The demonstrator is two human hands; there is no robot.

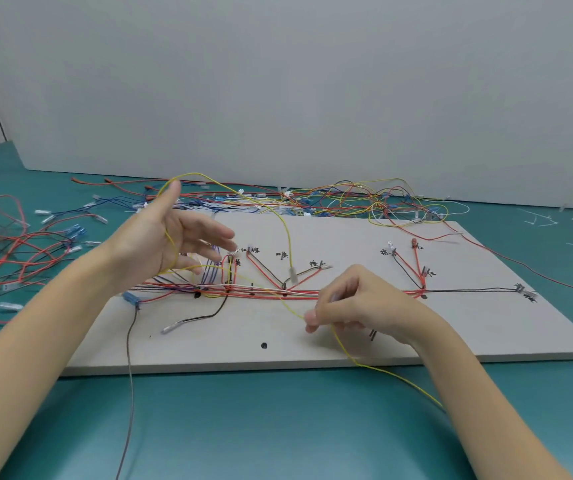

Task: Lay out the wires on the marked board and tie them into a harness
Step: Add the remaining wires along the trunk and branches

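Right hand (357,303) pinching yellow wire (287,233) at fingertips; left hand (171,237) spread open, wire looped over thumb, above marked board (416,341).

The board (312,344) sits on the table (278,427), with a wire bundle (261,292) running left to right across its middle. Loose wires (364,202) are piled behind it and more (4,247) to its left. Both hands hover over the board, left hand (171,237) further back than the right hand (357,303).
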